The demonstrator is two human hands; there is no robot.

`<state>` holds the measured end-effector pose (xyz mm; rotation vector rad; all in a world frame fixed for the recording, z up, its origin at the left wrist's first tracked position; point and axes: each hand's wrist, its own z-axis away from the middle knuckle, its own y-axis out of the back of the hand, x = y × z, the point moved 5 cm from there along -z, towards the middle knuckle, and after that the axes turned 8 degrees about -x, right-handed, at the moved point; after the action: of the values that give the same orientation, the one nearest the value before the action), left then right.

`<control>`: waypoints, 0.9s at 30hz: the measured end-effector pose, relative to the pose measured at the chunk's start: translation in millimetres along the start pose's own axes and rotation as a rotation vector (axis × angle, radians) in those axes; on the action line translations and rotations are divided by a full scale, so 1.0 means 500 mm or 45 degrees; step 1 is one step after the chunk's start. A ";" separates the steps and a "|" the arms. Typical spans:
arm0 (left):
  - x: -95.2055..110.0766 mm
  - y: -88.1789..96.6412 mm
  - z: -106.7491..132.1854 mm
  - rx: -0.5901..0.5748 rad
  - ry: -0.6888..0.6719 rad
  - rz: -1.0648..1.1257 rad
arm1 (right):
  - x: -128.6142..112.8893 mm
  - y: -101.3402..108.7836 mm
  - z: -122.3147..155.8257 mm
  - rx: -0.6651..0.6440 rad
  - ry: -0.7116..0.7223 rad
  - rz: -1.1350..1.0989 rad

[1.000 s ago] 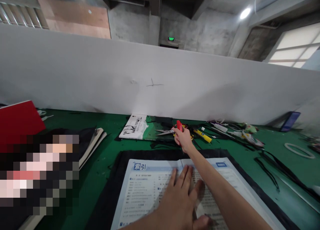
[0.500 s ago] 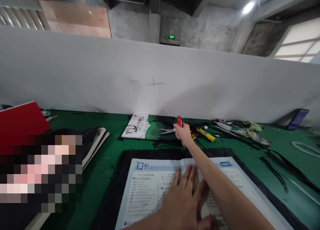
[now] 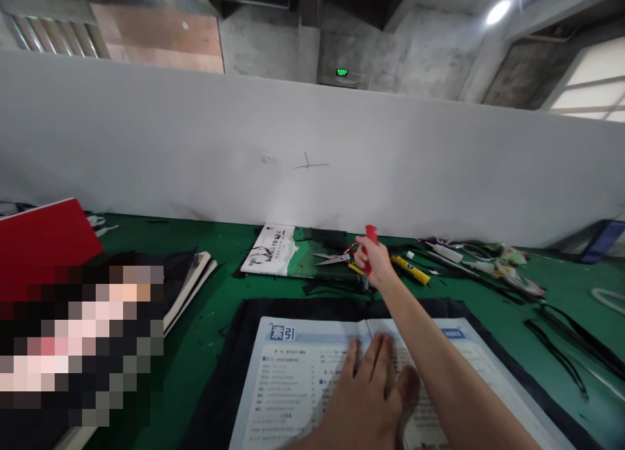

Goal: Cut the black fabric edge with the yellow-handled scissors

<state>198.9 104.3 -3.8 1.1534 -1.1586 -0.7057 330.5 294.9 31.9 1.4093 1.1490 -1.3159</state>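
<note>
My left hand (image 3: 364,385) lies flat on an open book (image 3: 288,378), fingers stretched over the middle of its printed pages. The book rests on a black cloth (image 3: 215,385) that shows around its edges. Beyond the book, my right hand (image 3: 375,258) is closed around what looks like a red utility knife (image 3: 371,232), held upright; its lower end points at the table and is partly covered by the fingers. Just left of that hand, red-handled scissors (image 3: 332,259) lie on a white and green book (image 3: 268,251). A yellow tube-like object (image 3: 410,269) lies to its right.
A white partition (image 3: 195,144) stands along the back of the green table (image 3: 146,232). Cords, black strips (image 3: 556,355) and small clutter lie at right, with a phone-like slab (image 3: 601,240) leaning there. At left are a red board (image 3: 49,235) and a dark-covered book (image 3: 190,290).
My right hand has moved slightly right with the red utility knife, away from the scissors, whose red handle now shows. The view has shifted a little; my left hand stays on the book.
</note>
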 end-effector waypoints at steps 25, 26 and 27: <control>-0.016 -0.034 -0.005 0.112 -0.035 -0.234 | -0.016 0.042 0.151 -0.788 -0.043 1.511; -0.014 -0.032 -0.004 0.121 -0.035 -0.249 | -0.025 0.045 0.153 -0.787 -0.048 1.496; -0.013 -0.029 -0.004 0.129 -0.032 -0.261 | -0.033 0.048 0.153 -0.780 -0.050 1.479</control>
<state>200.6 106.1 -19.7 1.3656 -1.1175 -0.8273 338.4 214.1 43.5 1.2103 0.4343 -0.1357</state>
